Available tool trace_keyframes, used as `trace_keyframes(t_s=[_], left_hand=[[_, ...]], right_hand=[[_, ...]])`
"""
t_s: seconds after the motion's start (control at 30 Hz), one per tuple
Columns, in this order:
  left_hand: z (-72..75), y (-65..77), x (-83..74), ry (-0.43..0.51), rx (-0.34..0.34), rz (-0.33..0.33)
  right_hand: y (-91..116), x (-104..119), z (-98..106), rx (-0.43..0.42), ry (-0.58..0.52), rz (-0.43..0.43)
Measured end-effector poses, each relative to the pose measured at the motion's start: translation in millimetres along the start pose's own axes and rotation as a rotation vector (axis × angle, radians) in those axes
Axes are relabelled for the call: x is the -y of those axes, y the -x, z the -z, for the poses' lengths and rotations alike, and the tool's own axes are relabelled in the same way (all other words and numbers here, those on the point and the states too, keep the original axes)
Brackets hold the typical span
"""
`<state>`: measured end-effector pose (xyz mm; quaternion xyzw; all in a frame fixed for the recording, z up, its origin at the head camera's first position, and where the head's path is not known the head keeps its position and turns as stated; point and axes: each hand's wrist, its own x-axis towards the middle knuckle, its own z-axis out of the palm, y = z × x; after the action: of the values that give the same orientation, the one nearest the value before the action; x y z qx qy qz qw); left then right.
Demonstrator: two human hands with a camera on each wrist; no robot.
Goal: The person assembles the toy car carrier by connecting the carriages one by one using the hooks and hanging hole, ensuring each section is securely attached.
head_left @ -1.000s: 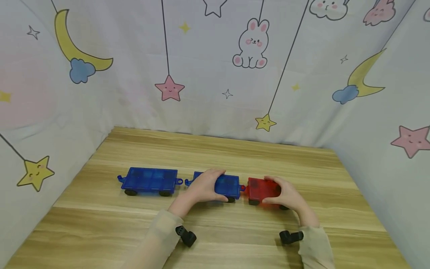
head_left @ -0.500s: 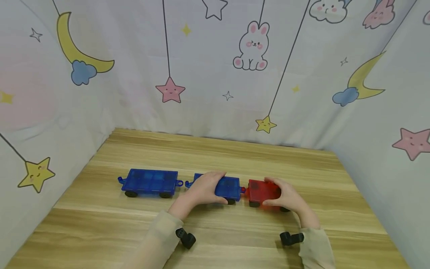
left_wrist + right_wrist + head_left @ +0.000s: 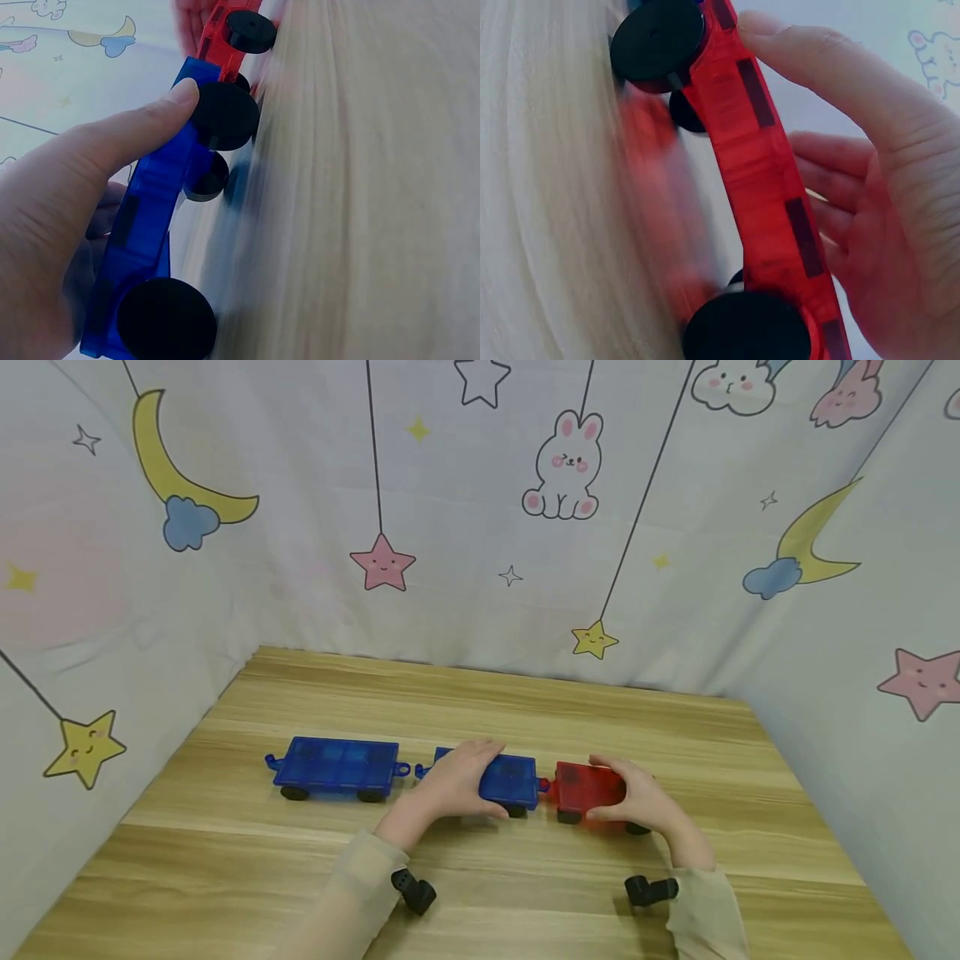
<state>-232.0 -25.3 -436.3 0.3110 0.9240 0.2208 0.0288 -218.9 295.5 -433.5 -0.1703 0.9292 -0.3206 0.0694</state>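
My left hand (image 3: 453,783) spans the middle blue toy train wagon (image 3: 513,778) from above, gripping it with the thumb on the near side and the fingers on the far side. In the left wrist view that thumb lies on the blue side just above a black wheel (image 3: 225,116). To the right, my right hand (image 3: 647,797) holds a red toy wagon (image 3: 579,785) the same way, by its two long sides. A red coupling (image 3: 545,785) joins the red wagon's left end to the blue wagon's right end. Part of each held wagon is hidden under the hand.
A second, longer-looking blue wagon (image 3: 337,764) stands at the left, its ring (image 3: 402,769) a small gap from the middle wagon's hook (image 3: 422,771). A wood-grain table (image 3: 517,893) lies beneath. White printed cloth (image 3: 465,510) encloses the back and sides.
The whole head view has shifted slightly downward in the picture. Both hands keep their hold, and the wagons stand in the same places.
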Motion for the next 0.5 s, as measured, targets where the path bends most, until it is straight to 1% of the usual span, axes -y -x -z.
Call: trace_keyframes(t_s=[0.1, 0.33, 0.5], left_hand=[[3.6, 3.6, 3.2, 0.035, -0.004, -0.017], [13.3, 13.9, 16.1, 0.141, -0.025, -0.089], [16.2, 21.2, 28.2, 0.202, -0.064, -0.091]], right_hand=[[-2.8, 5.1, -1.7, 0.002, 0.011, 0.028], [-13.4, 24.6, -9.4, -0.029, 0.045, 0.114], [-21.9, 38.1, -15.2, -0.046, 0.046, 0.164]])
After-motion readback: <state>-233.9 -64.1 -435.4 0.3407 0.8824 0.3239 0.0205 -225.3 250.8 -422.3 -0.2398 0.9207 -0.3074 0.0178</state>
